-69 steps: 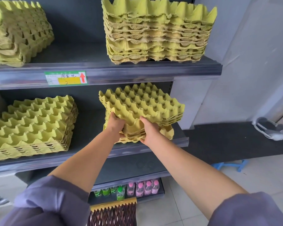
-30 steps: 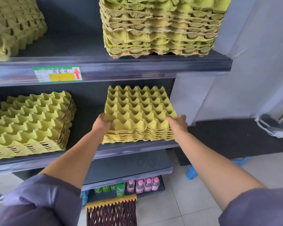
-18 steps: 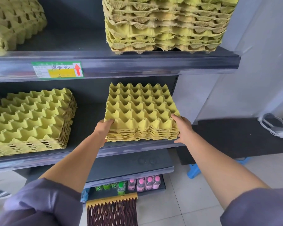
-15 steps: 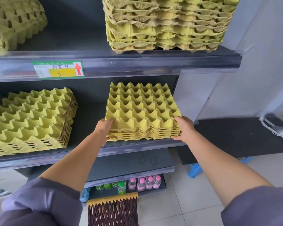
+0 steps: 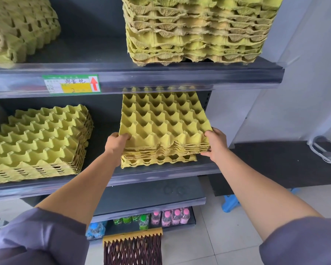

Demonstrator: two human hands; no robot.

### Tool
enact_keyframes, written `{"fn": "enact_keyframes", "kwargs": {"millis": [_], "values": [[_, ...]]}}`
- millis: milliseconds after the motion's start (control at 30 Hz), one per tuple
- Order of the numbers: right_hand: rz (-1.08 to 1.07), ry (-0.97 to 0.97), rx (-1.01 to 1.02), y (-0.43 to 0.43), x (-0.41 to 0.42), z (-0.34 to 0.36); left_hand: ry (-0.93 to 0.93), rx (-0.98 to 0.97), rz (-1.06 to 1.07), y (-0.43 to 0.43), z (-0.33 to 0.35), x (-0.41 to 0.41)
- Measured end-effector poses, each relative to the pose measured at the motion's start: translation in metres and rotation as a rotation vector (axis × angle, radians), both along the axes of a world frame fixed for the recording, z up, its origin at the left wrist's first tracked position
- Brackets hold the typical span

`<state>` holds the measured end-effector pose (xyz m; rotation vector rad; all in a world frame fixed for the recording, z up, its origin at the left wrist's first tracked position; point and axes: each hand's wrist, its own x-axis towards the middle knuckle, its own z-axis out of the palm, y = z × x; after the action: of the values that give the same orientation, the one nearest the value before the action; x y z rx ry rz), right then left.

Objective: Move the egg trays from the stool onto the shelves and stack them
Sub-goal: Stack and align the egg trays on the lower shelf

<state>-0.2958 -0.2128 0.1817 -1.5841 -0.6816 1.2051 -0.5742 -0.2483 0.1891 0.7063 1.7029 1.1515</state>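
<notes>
The egg tray stack (image 5: 164, 127) sits on the middle shelf (image 5: 161, 170). The left hand (image 5: 116, 143) grips its 7 o'clock corner, the right hand (image 5: 216, 144) its 5 o'clock corner, fingers (image 5: 126, 136) curled round the edges.

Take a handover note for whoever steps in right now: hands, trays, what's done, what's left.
Hands: left hand grips the held trays at the front left corner; right hand grips the front right.
Trays: held trays sit skewed on the bottom trays on the middle shelf.
Done: this bunch has reached the shelf.
Left: square it up, let go, check the stool, which is mostly hidden.
</notes>
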Motion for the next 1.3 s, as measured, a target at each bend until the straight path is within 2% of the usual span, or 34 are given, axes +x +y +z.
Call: {"fn": "enact_keyframes", "kwargs": {"millis": [500,700,933,1300], "values": [[0.028,0.025,-0.102,0.022,-0.012,-0.003,-0.064,0.054,0.059,0.011,0.002,-0.008],[0.03,0.017,-0.062,0.03,-0.011,0.007,-0.088,0.116,0.088,0.017,0.003,-0.003],[0.068,-0.033,-0.11,0.029,-0.014,-0.001,-0.032,0.047,0.073,0.025,-0.008,-0.003],[0.083,-0.014,-0.114,0.017,-0.023,0.006,-0.001,0.146,0.264,0.02,-0.017,-0.006]]}}
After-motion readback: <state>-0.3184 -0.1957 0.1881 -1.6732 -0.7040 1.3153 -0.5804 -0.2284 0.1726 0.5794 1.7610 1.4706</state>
